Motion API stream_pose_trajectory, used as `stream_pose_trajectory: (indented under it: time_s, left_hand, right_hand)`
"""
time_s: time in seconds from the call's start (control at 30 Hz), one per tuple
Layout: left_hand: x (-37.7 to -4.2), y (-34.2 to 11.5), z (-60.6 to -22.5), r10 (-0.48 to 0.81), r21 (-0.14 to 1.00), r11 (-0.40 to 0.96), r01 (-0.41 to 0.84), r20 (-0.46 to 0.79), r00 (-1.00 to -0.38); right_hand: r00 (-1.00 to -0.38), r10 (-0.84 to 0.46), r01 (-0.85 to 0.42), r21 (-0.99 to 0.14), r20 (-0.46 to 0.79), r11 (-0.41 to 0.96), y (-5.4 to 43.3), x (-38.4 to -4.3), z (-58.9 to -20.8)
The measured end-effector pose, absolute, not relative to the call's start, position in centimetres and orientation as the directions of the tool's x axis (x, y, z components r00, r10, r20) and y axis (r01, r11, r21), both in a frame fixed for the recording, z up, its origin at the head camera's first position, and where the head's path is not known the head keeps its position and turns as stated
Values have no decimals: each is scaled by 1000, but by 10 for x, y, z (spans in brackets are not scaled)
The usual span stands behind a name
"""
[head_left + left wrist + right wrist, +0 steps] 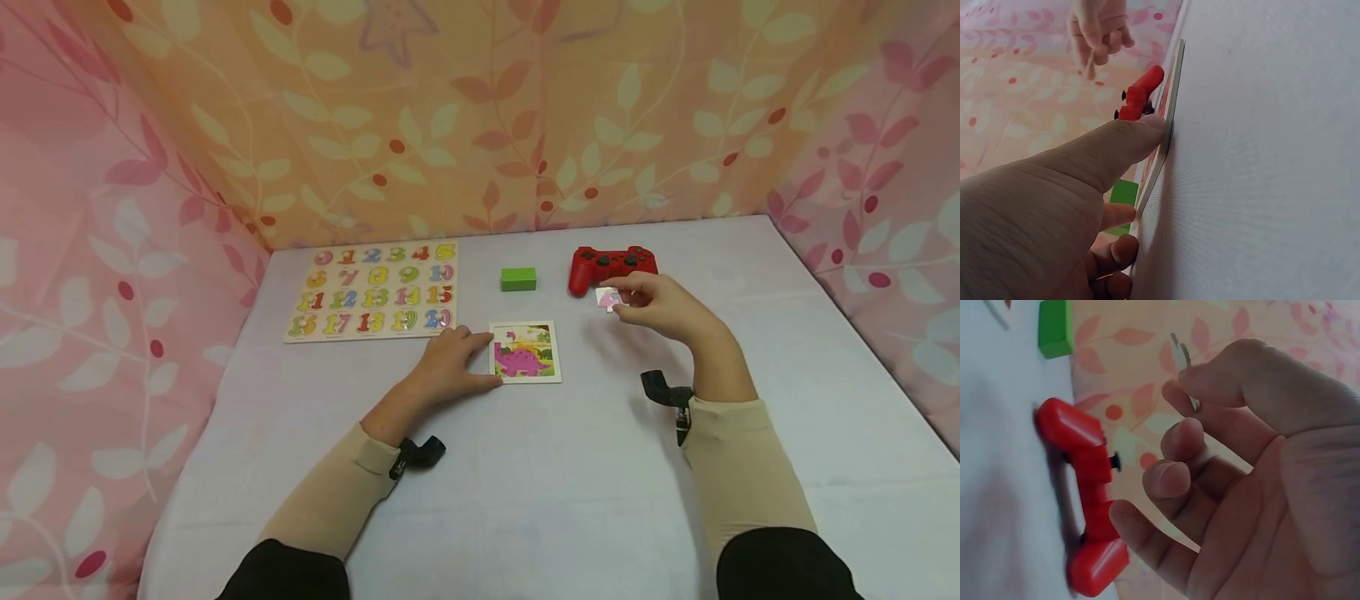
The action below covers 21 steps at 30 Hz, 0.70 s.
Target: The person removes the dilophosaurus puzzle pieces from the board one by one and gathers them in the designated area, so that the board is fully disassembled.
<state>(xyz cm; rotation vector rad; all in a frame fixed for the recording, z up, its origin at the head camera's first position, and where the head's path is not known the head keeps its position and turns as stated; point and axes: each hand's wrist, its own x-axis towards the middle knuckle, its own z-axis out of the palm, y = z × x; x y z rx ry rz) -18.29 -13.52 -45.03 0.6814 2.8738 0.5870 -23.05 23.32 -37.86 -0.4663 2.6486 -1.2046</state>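
Observation:
A small square dinosaur jigsaw puzzle (522, 363) in a white frame lies mid-table, a purple dinosaur on it and a pale gap near its upper left. My left hand (450, 365) holds its left side, thumb at the near corner and index finger towards the far one; the left wrist view shows the thumb (1141, 136) on the frame's edge. My right hand (667, 310), raised over the table's right part, pinches a white and pink puzzle piece (607, 297) between thumb and fingers. Edge-on, the thin piece (1179, 353) shows in the right wrist view.
A red game controller (581, 271) lies just beyond my right hand. Behind the puzzle is a green block (518, 280). A number board (360, 289) lies at the back left, close to my left hand. Patterned curtains (525, 108) enclose the white table (555, 500).

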Motion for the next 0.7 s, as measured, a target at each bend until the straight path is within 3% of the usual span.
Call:
stream_pose_trajectory:
  time_s: [0.43, 0.7]
  left_hand:
    - [-183, -135, -450, 458, 384, 827, 410, -37, -888]
    - [-184, -135, -451, 455, 385, 829, 405, -47, -889]
  right_hand:
    - [-902, -387, -142, -717, -190, 682, 230, -247, -417]
    - [-902, -369, -156, -626, -226, 764, 221, -248, -431]
